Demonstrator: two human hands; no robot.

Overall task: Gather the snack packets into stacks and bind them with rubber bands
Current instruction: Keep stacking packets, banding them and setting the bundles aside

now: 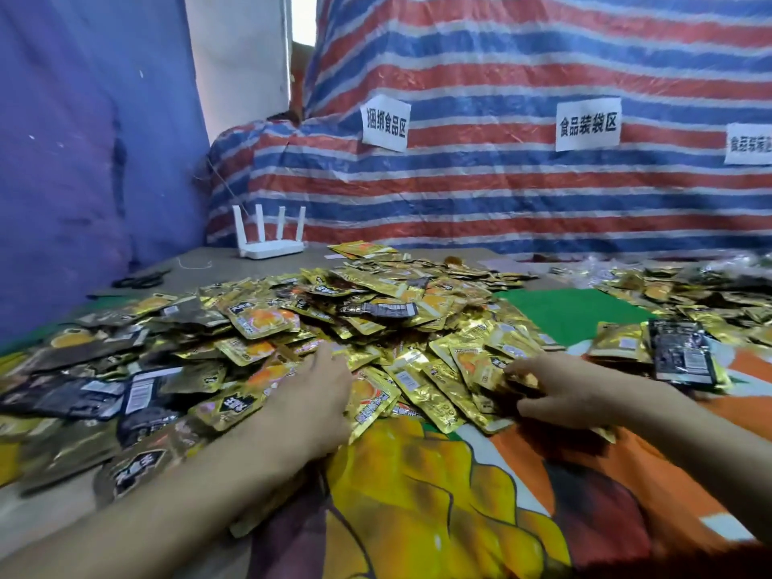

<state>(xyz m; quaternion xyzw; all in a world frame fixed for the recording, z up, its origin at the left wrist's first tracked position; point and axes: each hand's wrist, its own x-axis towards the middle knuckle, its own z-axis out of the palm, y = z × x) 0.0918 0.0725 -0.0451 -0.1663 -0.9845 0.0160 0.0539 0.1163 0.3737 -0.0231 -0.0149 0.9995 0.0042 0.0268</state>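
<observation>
In the head view, a big pile of gold and black snack packets [334, 323] fills the middle and left of the frame, on a colourful cloth [438, 503]. The left hand [311, 394] lies flat and released on the near edge of the pile. The right hand [559, 388], at centre right, pinches a few gold packets [488, 365] at the pile's right edge. A white router [269, 240] stands behind, in the upper left.

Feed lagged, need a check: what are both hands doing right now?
Left hand: open, palm down, resting on the pile of gold snack packets, gripping nothing visible.
Right hand: fingers closed on a few gold packets at the pile's edge.
</observation>
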